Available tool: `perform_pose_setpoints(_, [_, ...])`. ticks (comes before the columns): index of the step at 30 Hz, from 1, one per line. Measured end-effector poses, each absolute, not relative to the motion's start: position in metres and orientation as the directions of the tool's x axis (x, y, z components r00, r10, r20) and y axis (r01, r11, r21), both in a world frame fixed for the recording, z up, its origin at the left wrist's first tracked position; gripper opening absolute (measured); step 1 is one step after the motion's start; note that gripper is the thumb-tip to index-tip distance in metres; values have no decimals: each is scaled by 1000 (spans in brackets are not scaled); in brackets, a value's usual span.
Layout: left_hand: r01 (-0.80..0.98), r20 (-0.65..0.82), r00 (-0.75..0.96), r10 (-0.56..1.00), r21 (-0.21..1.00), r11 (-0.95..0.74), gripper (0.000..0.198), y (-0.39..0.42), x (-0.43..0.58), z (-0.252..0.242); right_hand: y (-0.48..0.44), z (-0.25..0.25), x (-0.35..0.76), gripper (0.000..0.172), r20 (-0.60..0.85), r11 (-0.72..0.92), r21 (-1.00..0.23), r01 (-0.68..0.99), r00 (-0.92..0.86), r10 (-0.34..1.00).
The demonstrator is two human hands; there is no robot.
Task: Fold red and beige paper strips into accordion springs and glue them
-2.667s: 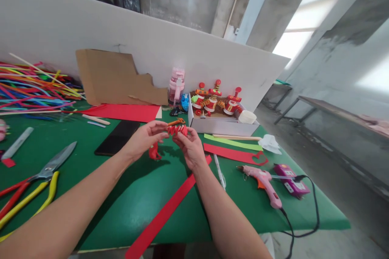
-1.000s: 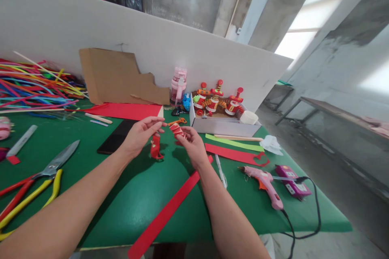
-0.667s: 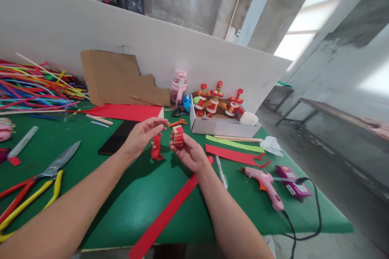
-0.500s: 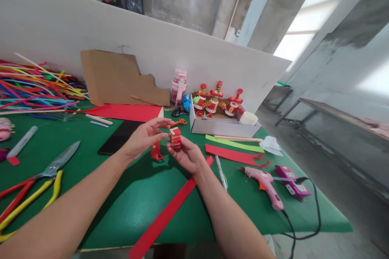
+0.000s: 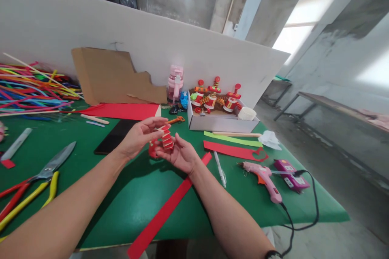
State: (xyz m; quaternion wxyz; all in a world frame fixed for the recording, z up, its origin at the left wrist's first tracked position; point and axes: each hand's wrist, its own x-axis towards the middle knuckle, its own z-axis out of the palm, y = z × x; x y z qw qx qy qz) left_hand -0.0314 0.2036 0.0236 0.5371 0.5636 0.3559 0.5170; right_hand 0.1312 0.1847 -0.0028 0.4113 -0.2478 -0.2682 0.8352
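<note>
Between my hands is a small red paper strip folded like an accordion (image 5: 167, 137), its pale edges showing in a zigzag. My left hand (image 5: 141, 137) pinches its upper end with thumb and fingers. Around its lower end, my right hand (image 5: 181, 154) is closed, palm turned up. Just behind lies a red item (image 5: 152, 148), partly hidden by my fingers. A long red paper strip (image 5: 165, 210) runs under my right wrist toward the table's front edge. Beyond my left fingers sits a small orange-handled tool (image 5: 176, 119), partly covered.
Large shears (image 5: 50, 170) and a black tablet-like slab (image 5: 111, 139) lie left. A pink hot glue gun (image 5: 266, 178) with a cord, a purple box (image 5: 290, 176), a pen (image 5: 220, 170) and a red strip (image 5: 231, 149) lie right. A white box (image 5: 223, 123) holds red figures.
The folded paper has been stretched longer, and it now leans toward my left hand. Both hands have shifted slightly left in view, and the left fingers now grip its top.
</note>
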Motion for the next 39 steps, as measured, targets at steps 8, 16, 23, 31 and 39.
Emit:
perform_pose_setpoints(8, [-374, 140, 56, 988, 921, -109, 33, 210, -35, 26, 185, -6, 128, 55, -168, -518, -639, -569, -554, 815])
perform_pose_setpoints(16, [-433, 96, 38, 995, 899, -70, 29, 212, -32, 21, 183, -18, 116, 53, -90, -215, -801, -558, -243, 966])
perform_pose_setpoints(23, [-399, 109, 47, 993, 913, -81, 31, 211, -30, 18, 184, -16, 118, 48, -38, -94, -871, -482, -124, 991])
perform_pose_setpoints(31, [-370, 104, 24, 994, 925, -88, 35, 211, -30, 19, 190, -13, 127, 24, 130, 139, -982, -131, 72, 989])
perform_pose_setpoints(39, [-310, 99, 55, 994, 948, -77, 42, 205, -23, 20, 191, -16, 130, 9, 268, 258, -957, 134, 58, 962])
